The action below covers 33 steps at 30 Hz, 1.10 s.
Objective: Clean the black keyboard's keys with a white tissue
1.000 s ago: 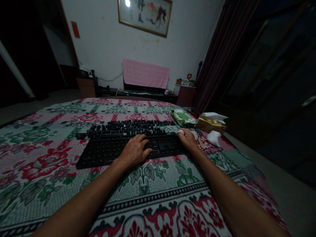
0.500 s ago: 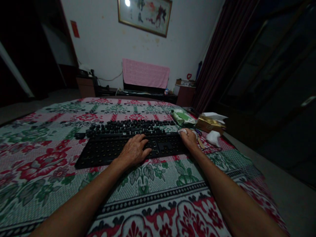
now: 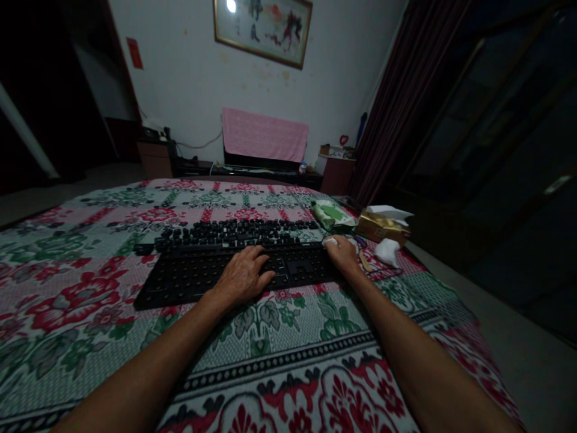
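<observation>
Palm of left hand (image 3: 243, 279) on keyboard (image 3: 180, 281)

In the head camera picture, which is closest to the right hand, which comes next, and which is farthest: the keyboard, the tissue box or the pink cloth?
1. The keyboard: the right hand, pinching a white wad, sits at its right end.
2. The tissue box: off to the right and a bit farther back.
3. The pink cloth: far off across the room.

One view only: head camera, above near edge of bed (image 3: 288, 361), facing forward and down; keyboard (image 3: 189, 276) close, wall (image 3: 189, 78) far behind.
</observation>
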{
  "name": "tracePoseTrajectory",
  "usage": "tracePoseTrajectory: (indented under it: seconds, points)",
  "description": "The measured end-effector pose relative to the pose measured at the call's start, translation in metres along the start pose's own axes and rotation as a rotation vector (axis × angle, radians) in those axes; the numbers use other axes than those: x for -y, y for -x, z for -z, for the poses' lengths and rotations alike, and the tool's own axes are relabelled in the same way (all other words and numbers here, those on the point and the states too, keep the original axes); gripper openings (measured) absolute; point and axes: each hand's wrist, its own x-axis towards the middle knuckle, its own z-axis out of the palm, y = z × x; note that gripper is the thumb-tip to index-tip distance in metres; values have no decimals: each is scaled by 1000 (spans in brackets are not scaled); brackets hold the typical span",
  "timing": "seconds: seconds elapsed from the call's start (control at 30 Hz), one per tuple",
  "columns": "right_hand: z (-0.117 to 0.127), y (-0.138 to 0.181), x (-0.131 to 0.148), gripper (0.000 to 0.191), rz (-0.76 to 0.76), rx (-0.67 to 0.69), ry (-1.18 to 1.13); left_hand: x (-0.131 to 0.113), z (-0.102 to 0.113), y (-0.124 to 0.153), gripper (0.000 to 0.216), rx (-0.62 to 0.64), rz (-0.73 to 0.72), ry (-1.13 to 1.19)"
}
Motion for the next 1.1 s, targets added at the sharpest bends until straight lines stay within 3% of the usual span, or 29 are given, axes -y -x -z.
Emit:
tracePoseTrajectory:
  seconds: [0.1,0.33,0.6,0.77,0.93,1.1]
  points:
    - [5,-6,-8,31,-119,-23,-111,0,-1,0,42,4,5,5]
    - [9,-5,-10,24,-58,89,-42,2,-3,0,43,-2,-1,3]
    - [12,-1,-1,23,195,188,249,0,-2,1,42,-15,3,4]
    - [12,2,1,21,223,212,311,0,0,1,41,-8,-5,16]
    - [16,4,9,21,257,165,258,1,-1,0,42,-10,-3,20]
    - [11,4,17,26,445,194,65,2,-2,1,43,-8,4,26]
